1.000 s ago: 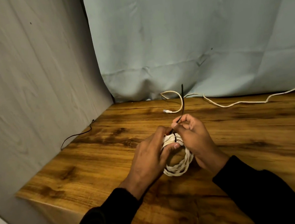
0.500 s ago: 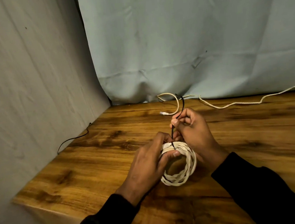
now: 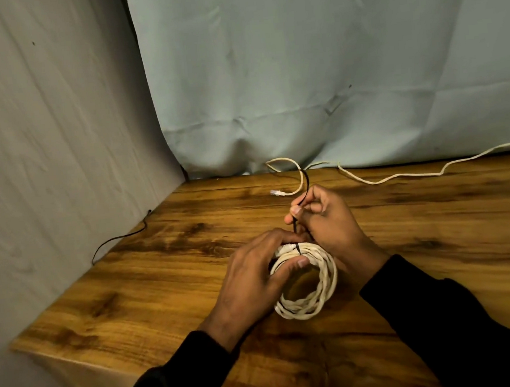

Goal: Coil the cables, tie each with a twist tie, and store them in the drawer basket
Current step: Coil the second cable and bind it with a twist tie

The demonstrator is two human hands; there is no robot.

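A white coiled cable (image 3: 311,293) rests on the wooden table (image 3: 162,278) in front of me. My left hand (image 3: 254,273) grips the coil's upper left side, thumb across the strands. A black twist tie (image 3: 297,236) crosses the top of the coil and rises away from it. My right hand (image 3: 326,218) pinches the tie just above the coil, and the tie's free end (image 3: 306,179) sticks up past the fingers. A second white cable (image 3: 394,176) lies loose along the table's back edge, its connector (image 3: 277,193) pointing left.
Another black twist tie (image 3: 119,237) lies near the table's left edge against the grey cloth wall (image 3: 58,148). A pale blue cloth backdrop (image 3: 330,78) hangs behind the table. The table's front edge (image 3: 108,365) runs below my left sleeve.
The coil has opened out flatter on the table. My right hand has drawn the tie up and away from the coil, and the tie's free end now bends over.
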